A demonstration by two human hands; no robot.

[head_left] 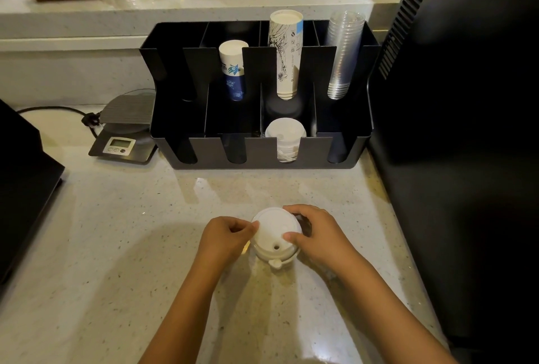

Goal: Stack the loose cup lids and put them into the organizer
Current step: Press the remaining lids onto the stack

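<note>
A short stack of white cup lids (275, 239) stands on the speckled counter near me, top lid showing a small round hole. My left hand (226, 236) pinches the stack's left rim with fingertips. My right hand (316, 232) grips its right side, thumb on top. Behind stands the black organizer (259, 150) with slotted compartments. Its front row holds another stack of white lids (285, 137) in the third slot. The back row holds a blue-printed paper cup stack (233, 70), a taller white sketched cup stack (287, 54) and clear plastic cups (342, 54).
A small digital scale (125, 136) with a black cord sits left of the organizer. A tall black machine (455, 130) fills the right side, and a dark appliance (23, 188) juts in at the left edge. A raised shelf behind carries wooden boards and jars.
</note>
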